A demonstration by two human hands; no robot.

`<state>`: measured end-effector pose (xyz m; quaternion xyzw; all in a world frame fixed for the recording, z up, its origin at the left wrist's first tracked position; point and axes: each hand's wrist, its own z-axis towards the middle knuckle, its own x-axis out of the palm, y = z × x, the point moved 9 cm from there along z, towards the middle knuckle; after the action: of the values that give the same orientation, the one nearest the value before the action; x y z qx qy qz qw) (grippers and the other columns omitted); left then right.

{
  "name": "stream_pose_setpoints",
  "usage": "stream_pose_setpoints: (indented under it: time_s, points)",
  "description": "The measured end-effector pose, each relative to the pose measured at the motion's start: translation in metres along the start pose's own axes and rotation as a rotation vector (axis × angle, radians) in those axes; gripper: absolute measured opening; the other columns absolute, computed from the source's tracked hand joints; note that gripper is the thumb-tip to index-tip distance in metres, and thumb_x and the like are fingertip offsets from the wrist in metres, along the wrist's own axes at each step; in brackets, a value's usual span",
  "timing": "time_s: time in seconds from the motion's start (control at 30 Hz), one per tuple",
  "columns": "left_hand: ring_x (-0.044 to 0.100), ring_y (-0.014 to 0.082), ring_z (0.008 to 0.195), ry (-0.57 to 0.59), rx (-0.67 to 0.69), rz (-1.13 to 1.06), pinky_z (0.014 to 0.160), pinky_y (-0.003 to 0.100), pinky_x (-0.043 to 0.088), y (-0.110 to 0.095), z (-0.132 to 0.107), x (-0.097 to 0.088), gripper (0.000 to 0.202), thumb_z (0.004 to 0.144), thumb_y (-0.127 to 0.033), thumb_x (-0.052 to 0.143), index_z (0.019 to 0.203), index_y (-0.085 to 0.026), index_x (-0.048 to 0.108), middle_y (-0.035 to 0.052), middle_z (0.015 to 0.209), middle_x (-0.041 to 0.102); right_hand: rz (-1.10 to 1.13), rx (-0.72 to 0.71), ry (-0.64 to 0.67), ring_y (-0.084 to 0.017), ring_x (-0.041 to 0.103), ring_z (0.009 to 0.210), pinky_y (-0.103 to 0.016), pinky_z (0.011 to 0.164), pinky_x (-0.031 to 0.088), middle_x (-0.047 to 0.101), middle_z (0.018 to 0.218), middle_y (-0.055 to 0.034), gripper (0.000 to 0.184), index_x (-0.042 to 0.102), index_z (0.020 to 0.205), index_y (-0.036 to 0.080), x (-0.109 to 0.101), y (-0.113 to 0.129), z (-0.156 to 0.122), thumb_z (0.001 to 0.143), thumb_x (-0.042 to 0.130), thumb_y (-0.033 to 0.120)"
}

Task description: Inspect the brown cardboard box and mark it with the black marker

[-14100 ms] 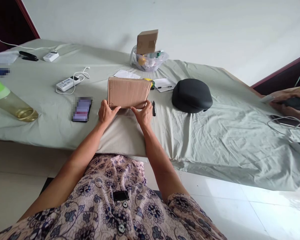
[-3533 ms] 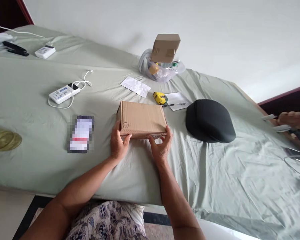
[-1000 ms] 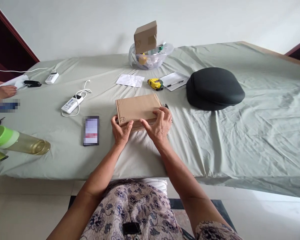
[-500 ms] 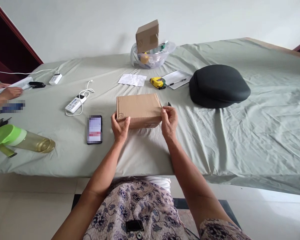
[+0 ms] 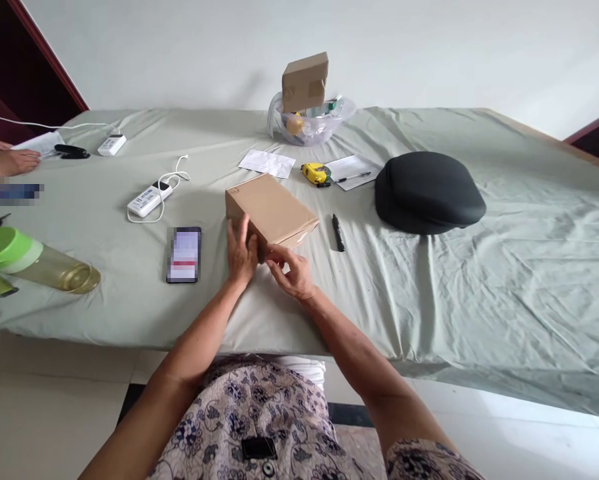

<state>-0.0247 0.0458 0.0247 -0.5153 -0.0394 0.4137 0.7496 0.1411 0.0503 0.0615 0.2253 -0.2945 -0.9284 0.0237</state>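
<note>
A flat brown cardboard box [image 5: 272, 210] lies turned at an angle on the grey-green sheet [image 5: 429, 280]. My left hand [image 5: 240, 252] rests flat against the box's near left side, fingers straight. My right hand [image 5: 290, 269] pinches the box's near corner from the front. A black marker [image 5: 338, 232] lies on the sheet just right of the box. A phone [image 5: 184, 254] lies left of my left hand.
A black domed case [image 5: 426, 193] sits to the right. Behind are a yellow tape measure [image 5: 316, 173], papers with a pen [image 5: 349, 174], and a clear bowl [image 5: 312, 123] topped by a small box. A power bank [image 5: 149, 198], green-lidded bottle [image 5: 29, 262] and another person's hand [image 5: 9, 162] are left.
The box has been turned so that a corner points toward me. My right hand moved from its right end to the near corner, uncovering the marker. My left hand stays at its left side.
</note>
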Motion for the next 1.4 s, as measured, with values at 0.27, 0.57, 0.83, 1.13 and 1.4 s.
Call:
stream_pose_setpoints:
  time_s: [0.27,0.57,0.83,1.13,1.4]
  points:
    - [0.036,0.0309,0.156,0.092,0.279,0.001,0.126,0.046,0.037,-0.029,-0.014,0.012,0.064,0.102,-0.066,0.036,0.148,-0.026,0.056,0.0129,0.17,0.029,-0.156,-0.04,-0.221,-0.011,0.062,0.06,-0.025,0.059,0.053,0.073,0.08,-0.0008,0.018,0.068,0.111,0.023,-0.029,0.004,0.001,0.102,0.053,0.027]
    - [0.036,0.0359,0.156,0.106,0.329,0.076,0.123,0.053,0.041,-0.034,-0.02,0.015,0.061,0.096,-0.062,0.058,0.145,-0.025,0.055,0.0185,0.169,0.03,-0.47,0.244,-0.422,-0.037,0.05,0.141,-0.066,0.112,0.047,0.052,0.147,-0.0182,0.082,0.043,0.15,0.025,-0.077,-0.051,-0.004,0.086,0.064,0.071]
    - [0.047,0.0327,0.149,0.028,0.386,0.101,0.117,0.05,0.048,-0.038,-0.019,0.01,0.053,0.096,-0.06,0.06,0.136,-0.024,0.059,0.0185,0.162,0.042,-0.459,0.297,-0.285,-0.04,0.044,0.143,-0.068,0.115,0.043,0.046,0.149,-0.0194,0.096,0.037,0.154,0.024,-0.054,-0.052,-0.004,0.08,0.064,0.079]
    - [0.042,0.0329,0.153,0.112,0.362,-0.011,0.12,0.052,0.043,-0.039,-0.018,0.01,0.053,0.1,-0.061,0.051,0.138,-0.023,0.054,0.0191,0.162,0.041,-0.214,0.456,-0.522,-0.025,0.065,0.109,-0.043,0.091,0.056,0.064,0.117,-0.0091,0.047,0.058,0.127,0.026,-0.08,-0.072,-0.014,0.091,0.062,0.057]
    - [0.045,0.0294,0.151,0.157,0.306,-0.071,0.122,0.048,0.042,-0.033,-0.013,0.009,0.052,0.104,-0.058,0.043,0.143,-0.025,0.054,0.0154,0.162,0.045,-0.098,0.472,-0.566,-0.016,0.063,0.084,-0.029,0.072,0.053,0.067,0.095,-0.0045,0.031,0.069,0.097,0.023,-0.085,-0.07,-0.011,0.095,0.055,0.051]
